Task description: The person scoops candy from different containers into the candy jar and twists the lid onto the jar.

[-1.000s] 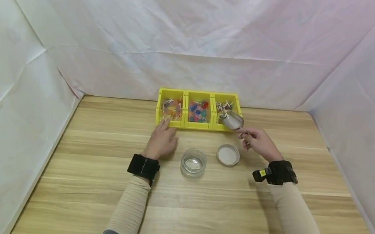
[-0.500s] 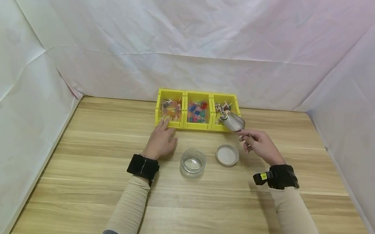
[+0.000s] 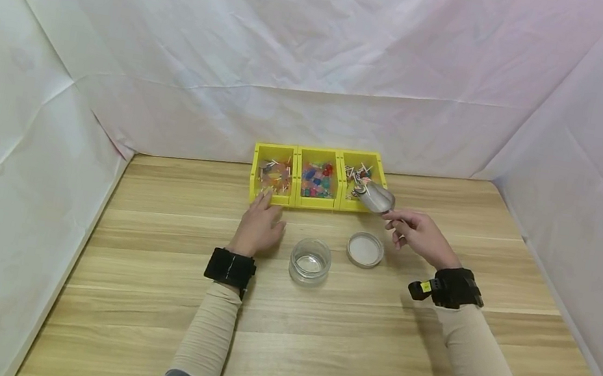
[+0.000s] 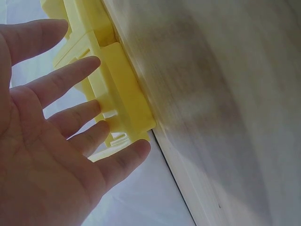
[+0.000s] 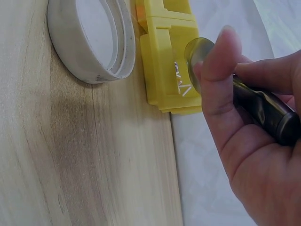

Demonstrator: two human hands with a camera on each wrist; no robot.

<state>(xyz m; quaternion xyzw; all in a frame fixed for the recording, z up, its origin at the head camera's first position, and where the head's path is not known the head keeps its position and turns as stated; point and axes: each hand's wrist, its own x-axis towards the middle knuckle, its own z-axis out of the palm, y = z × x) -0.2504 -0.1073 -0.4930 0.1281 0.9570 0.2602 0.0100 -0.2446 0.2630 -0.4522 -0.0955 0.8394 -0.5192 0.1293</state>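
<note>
My right hand [image 3: 418, 234] grips the dark handle of a small metal scoop [image 3: 377, 197], whose bowl tilts over the right compartment of a yellow three-part bin [image 3: 315, 203]. That compartment holds short white sticks [image 3: 352, 172] and a few coloured bits. With fingers straight and spread, my left hand [image 3: 258, 228] touches the front of the left compartment. In the left wrist view its fingertips [image 4: 89, 63] lie against the yellow wall, palm holding nothing. Colourful beads [image 3: 317, 177] fill the middle compartment; small mixed pieces [image 3: 276, 175] lie in the left one.
An open glass jar [image 3: 310, 262] stands on the wooden table [image 3: 309, 360] between the hands. Right of it lies a round pale lid [image 3: 365, 250], hollow side up. White cloth [image 3: 302, 109] hangs behind the bin and along both sides.
My right hand and the scoop have shifted slightly to the right and toward me, the bowl staying over the right compartment's front. The left hand keeps its place.
</note>
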